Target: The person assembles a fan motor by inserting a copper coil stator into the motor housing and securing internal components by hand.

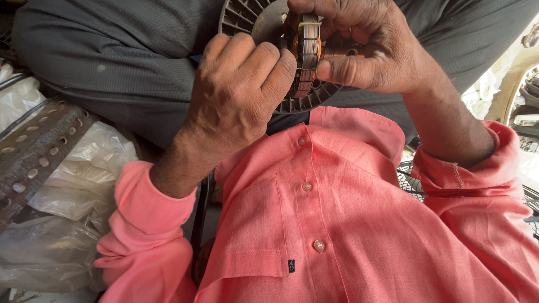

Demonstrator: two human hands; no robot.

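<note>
**Copper-wound stator gripped in both hands**

Copper windings show on the stator (307, 53) that I hold above my lap. My right hand (368, 45) clamps it, thumb pressed to its laminated edge. My left hand (238, 95) curls closed against its near side. It stands on edge before a grey ribbed housing (247, 19). Plastic bags (84, 179) and a perforated strip (36, 148) lie left.
</note>
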